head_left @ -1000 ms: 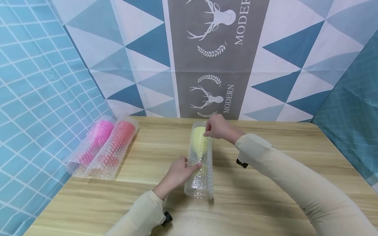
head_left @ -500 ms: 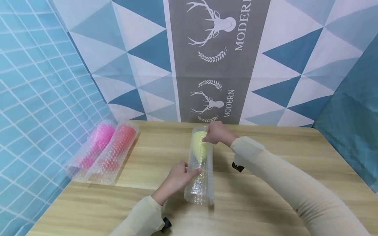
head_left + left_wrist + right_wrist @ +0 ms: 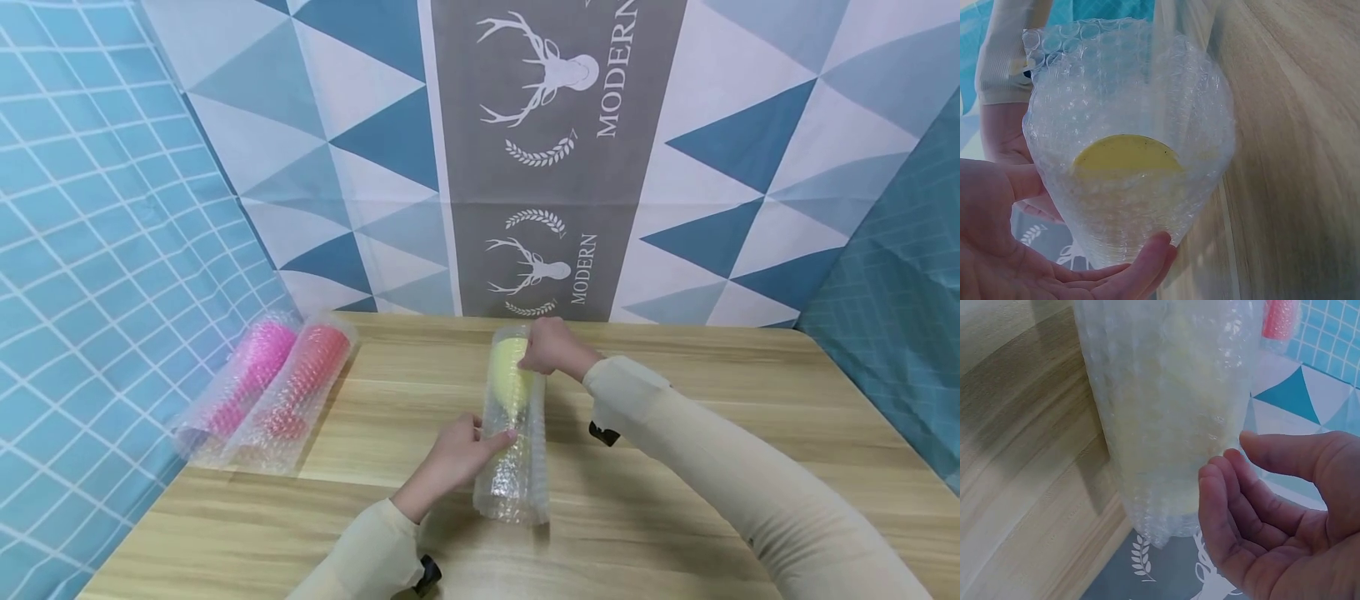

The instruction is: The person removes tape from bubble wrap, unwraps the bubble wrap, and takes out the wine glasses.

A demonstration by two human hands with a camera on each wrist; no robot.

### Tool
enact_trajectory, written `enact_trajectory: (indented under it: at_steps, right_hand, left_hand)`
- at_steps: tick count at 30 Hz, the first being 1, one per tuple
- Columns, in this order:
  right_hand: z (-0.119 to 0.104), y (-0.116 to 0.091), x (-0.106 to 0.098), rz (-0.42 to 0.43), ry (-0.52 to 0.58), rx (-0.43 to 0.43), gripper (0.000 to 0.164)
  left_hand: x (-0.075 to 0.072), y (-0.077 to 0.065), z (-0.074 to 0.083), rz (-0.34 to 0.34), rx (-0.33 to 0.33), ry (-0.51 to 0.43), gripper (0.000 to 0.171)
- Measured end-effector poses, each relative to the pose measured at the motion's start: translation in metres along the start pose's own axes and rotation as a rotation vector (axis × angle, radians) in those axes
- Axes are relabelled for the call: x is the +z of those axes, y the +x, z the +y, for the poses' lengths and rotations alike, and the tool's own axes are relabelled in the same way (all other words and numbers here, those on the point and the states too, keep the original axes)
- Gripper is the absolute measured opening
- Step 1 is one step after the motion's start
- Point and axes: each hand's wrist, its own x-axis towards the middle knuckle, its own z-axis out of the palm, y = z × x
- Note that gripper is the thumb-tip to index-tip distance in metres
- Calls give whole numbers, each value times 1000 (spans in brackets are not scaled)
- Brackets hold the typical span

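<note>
A yellow goblet-shaped piece lies in a roll of clear bubble wrap on the table, its wide end away from me. My left hand grips the roll from its left side, thumb across the top. In the left wrist view, the round yellow base shows inside the roll's open near end. At the far end, my right hand pinches at the wrap's upper right side. The right wrist view shows the thumb and fingertips close together right at the wrap, the other fingers curled.
Two more bubble-wrapped pieces, one pink and one red, lie side by side at the table's left edge. The wooden table meets a patterned cloth wall at the back.
The head view has tilted up slightly, so everything sits lower in it. Both hands stay on the wrapped yellow piece, the right shifting only slightly along its upper edge.
</note>
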Motion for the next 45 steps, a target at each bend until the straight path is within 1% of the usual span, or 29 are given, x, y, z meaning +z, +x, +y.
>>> enact_trajectory:
  at_steps: [2, 6, 9, 14, 22, 25, 30, 35, 42, 45]
  right_hand:
    - [2, 1, 0, 16, -5, -9, 48]
    - [5, 1, 1, 44, -6, -24, 49]
    - [8, 2, 0, 53, 1, -20, 52]
    - [13, 5, -1, 52, 31, 7, 55]
    - [19, 8, -2, 31, 73, 25, 52]
    - [20, 9, -3, 36, 97, 20, 51]
    - [22, 11, -3, 63, 124, -1, 47]
    - [23, 12, -2, 63, 159, 17, 44]
    - [22, 13, 1, 72, 166, -6, 43]
    - [22, 13, 3, 79, 169, -12, 43]
  left_hand:
    - [0, 1, 0, -2, 2, 3, 70]
    - [1, 4, 1, -4, 8, 7, 68]
    - [2, 8, 2, -1, 21, 17, 69]
    - [3, 15, 5, -1, 28, 18, 70]
    - [2, 23, 10, -30, 15, 59, 71]
    - [0, 26, 14, -34, 8, 58, 73]
    - [-1, 32, 17, -16, 5, 63, 75]
    - [0, 35, 20, -3, 17, 59, 74]
    - [2, 41, 25, 56, 23, 67, 76]
    - [3, 44, 27, 67, 24, 66, 75]
